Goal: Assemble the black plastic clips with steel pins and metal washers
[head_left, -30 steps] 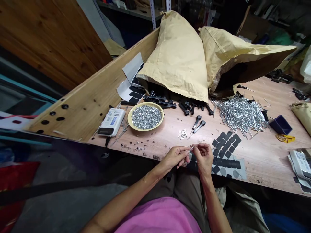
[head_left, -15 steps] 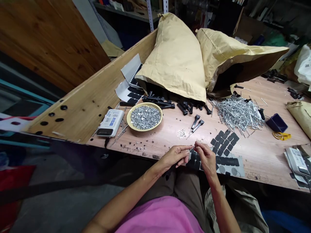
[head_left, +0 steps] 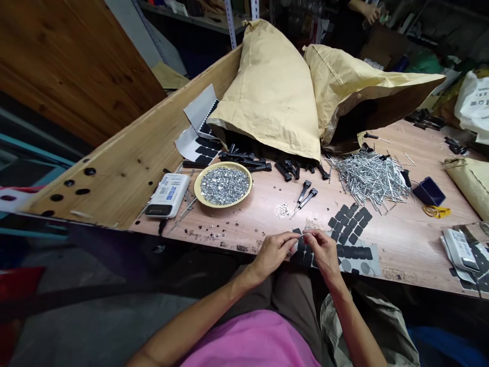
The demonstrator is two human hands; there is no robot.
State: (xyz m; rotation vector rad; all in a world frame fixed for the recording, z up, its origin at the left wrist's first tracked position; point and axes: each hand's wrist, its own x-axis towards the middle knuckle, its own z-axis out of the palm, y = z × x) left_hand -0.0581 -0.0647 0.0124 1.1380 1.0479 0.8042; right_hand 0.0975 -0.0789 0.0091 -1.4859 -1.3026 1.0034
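Over the near table edge, my left hand (head_left: 272, 255) pinches a thin metal rod (head_left: 300, 236) between thumb and fingers. My right hand (head_left: 324, 255) meets it at the rod's end, its thumb and fingertips pressed together; whatever small piece they hold is hidden. Under and beside the hands lies a grey sheet (head_left: 375, 261) carrying black adhesive pads (head_left: 354, 252). Just beyond are a small cluster of washers (head_left: 282, 210) and two black plastic handles with metal rods, one (head_left: 304, 189) beside the other (head_left: 308, 198).
A yellow bowl (head_left: 196, 192) full of small metal parts stands left, beside a white device (head_left: 170, 193). Metal rods (head_left: 372, 178) are heaped right, near a dark blue box (head_left: 430, 191). Large paper sacks (head_left: 278, 92) fill the back. Another person's hand (head_left: 370, 12) shows far behind.
My hands have drawn level, with the right fingers lower and closer around the rod's end. The view has shifted slightly, and another person's arm has appeared at the back.
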